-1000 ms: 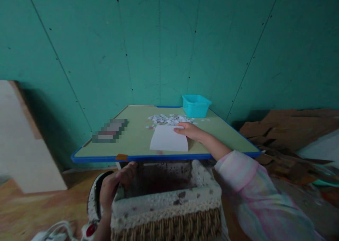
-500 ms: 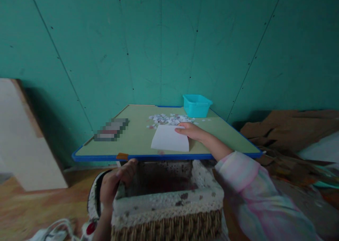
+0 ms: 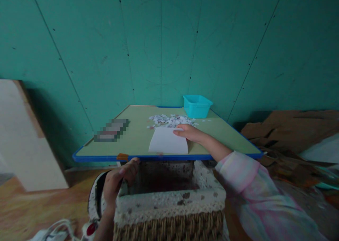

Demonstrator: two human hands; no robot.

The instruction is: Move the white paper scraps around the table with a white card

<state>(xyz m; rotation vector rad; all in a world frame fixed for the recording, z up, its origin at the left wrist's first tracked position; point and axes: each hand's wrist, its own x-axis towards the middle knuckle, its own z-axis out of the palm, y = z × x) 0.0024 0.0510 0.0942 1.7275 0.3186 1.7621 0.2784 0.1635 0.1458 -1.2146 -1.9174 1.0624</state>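
Note:
A white sheet of card or paper (image 3: 168, 141) lies tilted on the pale green tabletop (image 3: 135, 138), with my right hand (image 3: 189, 132) pinching its far right edge. Just beyond the sheet spreads a heap of small white paper scraps (image 3: 172, 120). Below the table's front edge stands a wicker basket (image 3: 171, 227) with a spotted cloth lining and lace trim. My left hand (image 3: 120, 179) is closed over the basket's left rim, fingers partly inside. The basket's inside is dark, and its bottom cannot be made out.
A turquoise plastic bin (image 3: 197, 106) sits at the table's far right corner, by the green wall. A blurred-out flat item (image 3: 111, 130) lies at the left. Flattened cardboard (image 3: 291, 129) is piled at right; a white board (image 3: 29, 138) leans at left. White cables (image 3: 60, 227) lie on the floor.
My right hand has drawn the sheet slightly nearer and to the left. The basket and my left hand have shifted a little to the right in view.

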